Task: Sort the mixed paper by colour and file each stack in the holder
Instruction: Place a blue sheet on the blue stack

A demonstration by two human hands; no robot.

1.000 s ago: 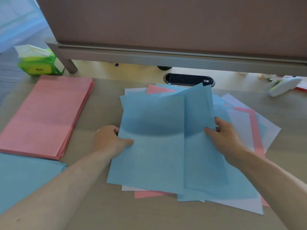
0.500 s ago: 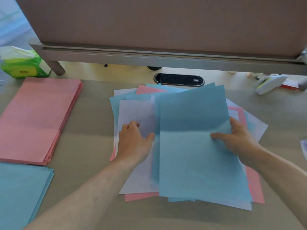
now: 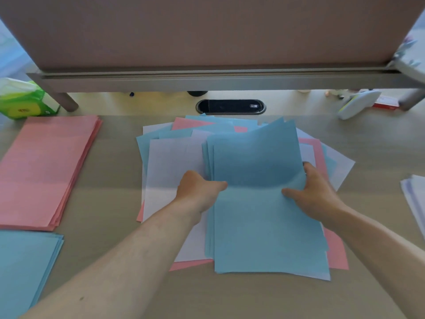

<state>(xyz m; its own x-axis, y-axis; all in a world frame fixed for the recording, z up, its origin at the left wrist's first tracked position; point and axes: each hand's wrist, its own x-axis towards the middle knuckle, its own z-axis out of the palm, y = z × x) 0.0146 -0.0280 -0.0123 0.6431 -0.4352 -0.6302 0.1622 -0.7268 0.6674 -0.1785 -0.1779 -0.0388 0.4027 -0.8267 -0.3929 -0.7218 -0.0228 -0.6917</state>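
A mixed pile of blue, pink and white sheets (image 3: pixel 167 166) lies spread on the desk in front of me. On top of it is a small bundle of blue sheets (image 3: pixel 264 222). My left hand (image 3: pixel 197 192) grips its left edge, thumb on top. My right hand (image 3: pixel 315 194) grips its right edge, thumb on the paper, and the far end of the bundle curls upward. A sorted pink stack (image 3: pixel 46 166) lies at the left, a sorted blue stack (image 3: pixel 25 268) at the near left, and a white stack (image 3: pixel 416 199) shows at the right edge. No holder is in view.
A partition panel (image 3: pixel 207 31) with a grey rail stands across the back of the desk. Below it are a black cable port (image 3: pixel 230 106), a green tissue pack (image 3: pixel 23 100) at the far left and a white stapler-like object (image 3: pixel 358 102) at the far right.
My left hand left the white sheet and took the left edge of the blue bundle. The blue sheets are now gathered together between both hands. The view shifted a little right.
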